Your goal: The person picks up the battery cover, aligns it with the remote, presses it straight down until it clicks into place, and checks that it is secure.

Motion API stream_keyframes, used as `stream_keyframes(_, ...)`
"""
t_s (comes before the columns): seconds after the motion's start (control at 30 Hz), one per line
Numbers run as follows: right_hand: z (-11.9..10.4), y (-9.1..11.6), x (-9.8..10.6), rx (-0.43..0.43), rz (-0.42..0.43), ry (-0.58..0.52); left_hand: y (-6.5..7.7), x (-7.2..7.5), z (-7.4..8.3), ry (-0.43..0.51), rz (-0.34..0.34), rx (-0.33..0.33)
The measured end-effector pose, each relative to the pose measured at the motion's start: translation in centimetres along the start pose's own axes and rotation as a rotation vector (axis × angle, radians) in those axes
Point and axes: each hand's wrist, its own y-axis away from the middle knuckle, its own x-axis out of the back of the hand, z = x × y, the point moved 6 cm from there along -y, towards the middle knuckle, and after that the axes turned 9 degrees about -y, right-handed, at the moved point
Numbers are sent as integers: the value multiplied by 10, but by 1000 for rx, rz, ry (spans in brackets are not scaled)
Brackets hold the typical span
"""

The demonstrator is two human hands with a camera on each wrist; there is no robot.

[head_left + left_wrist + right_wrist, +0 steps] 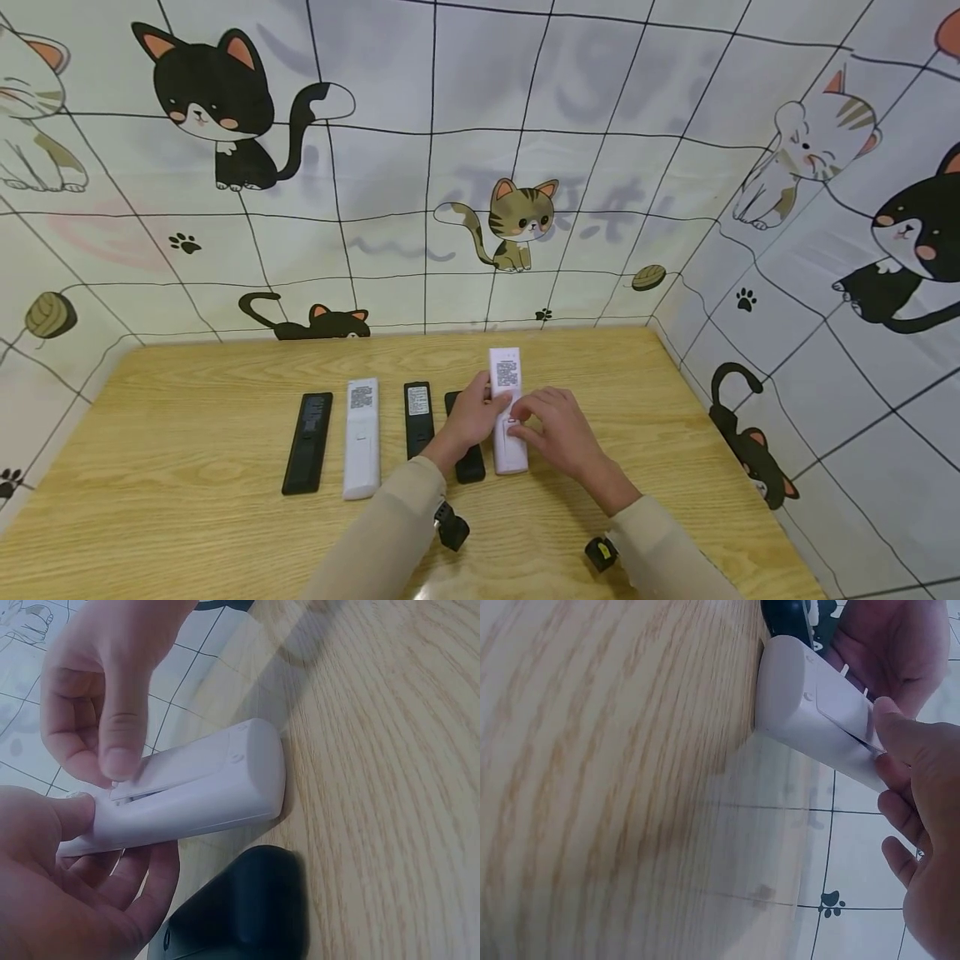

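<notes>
A white remote control (512, 457) lies back side up near the middle of the table, a printed label at its far end. My left hand (472, 417) grips it from the left, thumb on top and fingers under its side in the left wrist view. The right hand (561, 429) pinches the raised end of the battery cover (845, 705) between thumb and finger. That cover (184, 769) stands tilted, with a dark gap along its side, while its other end sits in the remote's back. Just left of it lies a black remote (470, 468), partly hidden by my left hand.
Further left on the wooden table (187, 467) lie a slim black remote (417, 408), a white remote (362, 454) and a larger black remote (307, 442). A cat-patterned cloth (390, 175) rises behind the table and along its right side.
</notes>
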Motion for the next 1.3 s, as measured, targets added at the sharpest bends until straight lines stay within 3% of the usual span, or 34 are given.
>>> stream_keyframes(0.4,16,1,9,-172,18,36,1,3,1,9,0,10)
stream_keyframes(0.63,21,3,4,-268,-113,96,1,1,2,15,-4,-7)
stream_keyframes(0.9,18,3,-4,-270,-205,106,4,0,3,10,-5,-2)
stream_keyframes(1.3,16,1,-9,-284,-199,100,3,0,0,15,-5,1)
